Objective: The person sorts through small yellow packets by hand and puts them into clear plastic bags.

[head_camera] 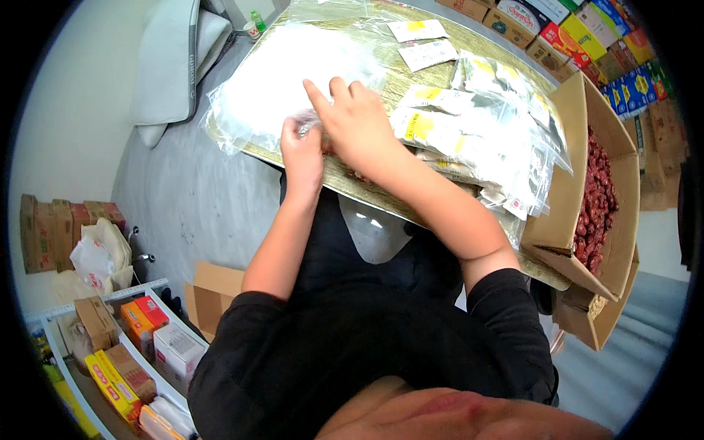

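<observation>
My left hand [302, 157] pinches a small piece of clear plastic [307, 118] at the table's near edge. Right beside it, my right hand [352, 124] reaches over the plastic with its index finger stretched out; whether its lower fingers grip anything is hidden. Beneath both hands lies a bright pile of clear plastic bags [264, 82]. To the right are stacked clear zip bags filled with white-and-yellow printed packets [434, 126]. Two loose printed packets [426, 54] rest at the far side. Some dark red pieces show partly under my right forearm.
An open cardboard box [555, 192] of dark red dried fruit, seemingly jujubes [594, 203], stands at the table's right end. Another carton [605, 324] is below it. Stacked product cartons [511, 27] are beyond the table. A shelf [77, 379] with boxes stands at lower left.
</observation>
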Available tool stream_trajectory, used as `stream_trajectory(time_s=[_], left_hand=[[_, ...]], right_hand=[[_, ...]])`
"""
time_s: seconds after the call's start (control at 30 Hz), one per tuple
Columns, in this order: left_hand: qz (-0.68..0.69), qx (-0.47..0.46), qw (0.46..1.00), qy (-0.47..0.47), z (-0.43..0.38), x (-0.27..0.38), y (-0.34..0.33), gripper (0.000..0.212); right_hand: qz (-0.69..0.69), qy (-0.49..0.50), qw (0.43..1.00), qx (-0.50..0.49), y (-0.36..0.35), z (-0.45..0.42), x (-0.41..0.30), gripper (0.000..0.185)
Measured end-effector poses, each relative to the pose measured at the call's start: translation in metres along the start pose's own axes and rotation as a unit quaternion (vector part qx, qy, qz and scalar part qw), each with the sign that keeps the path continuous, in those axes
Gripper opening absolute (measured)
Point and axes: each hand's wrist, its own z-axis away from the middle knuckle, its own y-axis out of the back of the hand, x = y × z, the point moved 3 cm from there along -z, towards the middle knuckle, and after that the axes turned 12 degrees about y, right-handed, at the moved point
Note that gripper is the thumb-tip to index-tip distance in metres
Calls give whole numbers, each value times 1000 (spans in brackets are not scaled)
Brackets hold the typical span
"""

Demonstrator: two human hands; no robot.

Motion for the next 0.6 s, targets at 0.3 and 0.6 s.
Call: stream_trajectory(time_s=[0.3, 0.6], left_hand=[[-212, -201, 904, -310, -36, 103, -113, 23], [-768, -155, 598, -169, -151, 6, -284, 68]], right_hand=[[4, -25, 995, -96, -66, 22, 11, 38], [-321, -22, 944, 75, -92, 36, 11, 53]])
